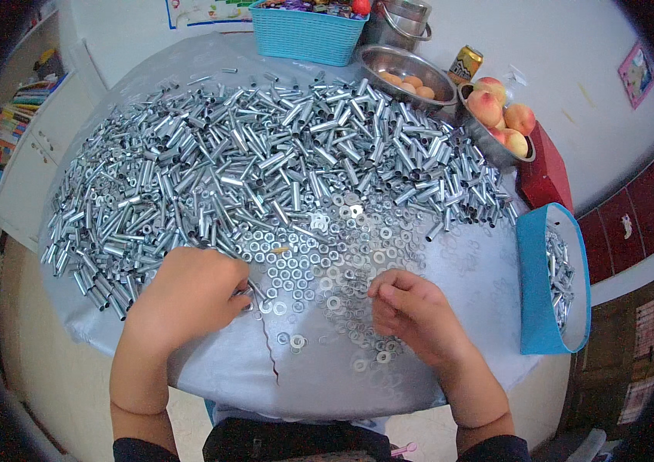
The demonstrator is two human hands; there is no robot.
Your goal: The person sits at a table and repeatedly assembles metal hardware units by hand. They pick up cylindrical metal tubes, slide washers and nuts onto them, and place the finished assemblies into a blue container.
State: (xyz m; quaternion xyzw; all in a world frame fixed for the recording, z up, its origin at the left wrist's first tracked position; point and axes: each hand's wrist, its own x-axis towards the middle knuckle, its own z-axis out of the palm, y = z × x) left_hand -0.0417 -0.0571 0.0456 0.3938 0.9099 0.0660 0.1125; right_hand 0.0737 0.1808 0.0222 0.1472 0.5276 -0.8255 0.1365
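Left hand, lower left; right hand, lower right: both curled, contents I can't tell. I'd pick washers singly.

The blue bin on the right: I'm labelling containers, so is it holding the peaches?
No, the blue bin holds silvery metal pieces, while the peaches sit in a metal bowl.

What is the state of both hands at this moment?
Left hand: closed beside the metal tubes; whether it holds anything cannot be told.
Right hand: closed near the washers; whether it holds anything is hidden too.
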